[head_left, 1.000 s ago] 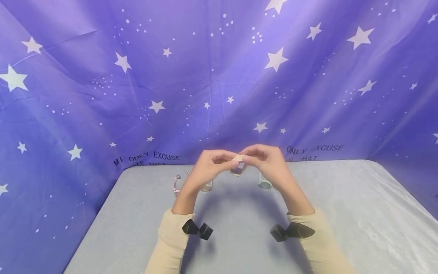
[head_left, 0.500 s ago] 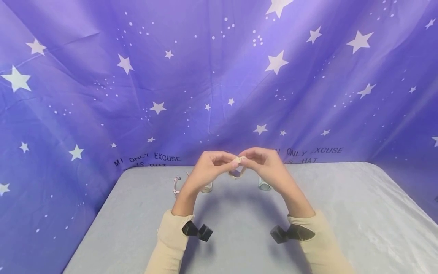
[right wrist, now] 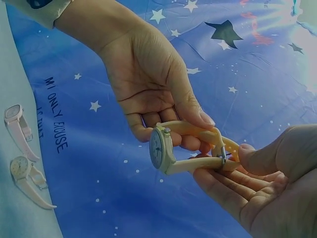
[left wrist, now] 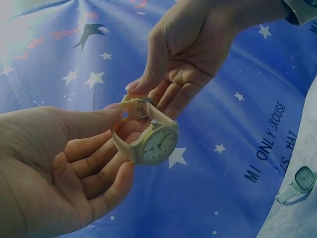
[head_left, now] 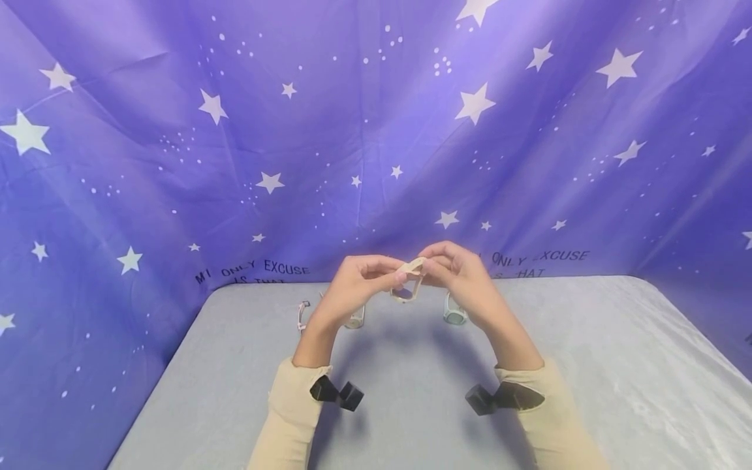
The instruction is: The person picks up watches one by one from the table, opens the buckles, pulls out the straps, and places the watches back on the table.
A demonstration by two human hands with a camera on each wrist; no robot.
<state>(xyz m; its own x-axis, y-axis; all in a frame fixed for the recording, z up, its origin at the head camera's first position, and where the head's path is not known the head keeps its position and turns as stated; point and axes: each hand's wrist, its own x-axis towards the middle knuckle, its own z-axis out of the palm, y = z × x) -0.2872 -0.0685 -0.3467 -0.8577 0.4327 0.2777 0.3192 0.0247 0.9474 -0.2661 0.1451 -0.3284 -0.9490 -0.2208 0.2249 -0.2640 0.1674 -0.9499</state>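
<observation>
A cream wristwatch (left wrist: 157, 144) with a round white dial is held up between both hands, its strap looped through a metal buckle (left wrist: 144, 101). My left hand (head_left: 354, 282) pinches the strap on one side of the buckle, thumb on top and fingers beneath. From the other side, my right hand (head_left: 463, 277) pinches the strap by the buckle between thumb and curled fingers. In the right wrist view the dial (right wrist: 157, 148) faces left, and the strap end (right wrist: 230, 148) runs through the buckle towards the right thumb. The head view shows the watch (head_left: 413, 265) above the table's far part.
On the grey cloth-covered table (head_left: 405, 405) lie a pink watch (right wrist: 19, 126), a pale round-dialled watch (right wrist: 21, 168) partly behind the left wrist, and a green square-faced watch (left wrist: 303, 178) near the right wrist. A purple star-printed curtain (head_left: 364, 143) hangs behind the table.
My right hand has risen slightly and shifted its hold on the strap. More of the strap shows between the hands, tilted up to the right. The left hand stays almost in place.
</observation>
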